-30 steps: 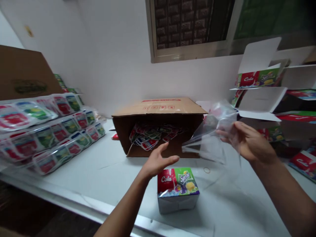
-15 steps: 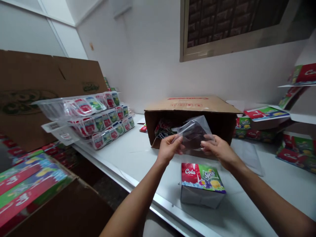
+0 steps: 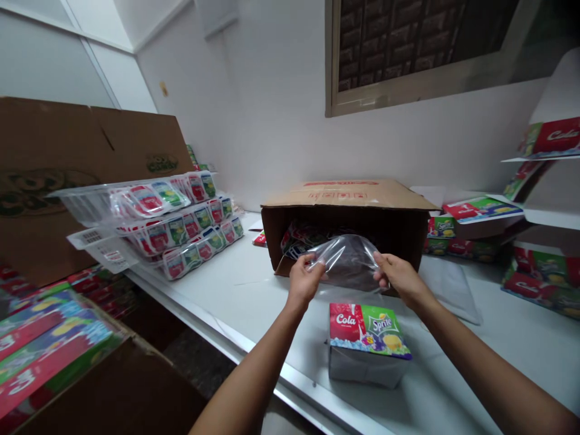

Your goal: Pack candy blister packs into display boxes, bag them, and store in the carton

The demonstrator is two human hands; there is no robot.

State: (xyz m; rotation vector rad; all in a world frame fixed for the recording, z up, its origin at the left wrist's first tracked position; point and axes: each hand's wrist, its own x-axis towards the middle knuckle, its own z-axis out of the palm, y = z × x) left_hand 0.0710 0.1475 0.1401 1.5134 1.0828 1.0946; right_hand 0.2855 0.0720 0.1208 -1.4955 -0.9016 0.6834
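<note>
Between my two hands a clear plastic bag [image 3: 347,257] is stretched out, arching up in the middle. My left hand [image 3: 306,281] pinches its left edge, and my right hand [image 3: 399,275] grips the right edge. Just below the bag, a small Cola and Sprite box [image 3: 369,332] stands on the white table [image 3: 254,290], its printed top facing up. Behind the bag lies an open brown carton [image 3: 348,193] on its side, with several printed packets [image 3: 299,237] inside; the bag partly covers its opening.
Stacked clear trays of printed packets [image 3: 181,226] stand on the left. A large carton [image 3: 90,142] rises behind them, and a carton of Cola boxes [image 3: 45,350] sits lower left. Flat clear bags [image 3: 453,290] lie right of my right hand, near more printed boxes [image 3: 539,278].
The bag has gone from a raised, crumpled shape to a wider, lower arch. My hands have moved slightly apart. The small box has stayed on the table.
</note>
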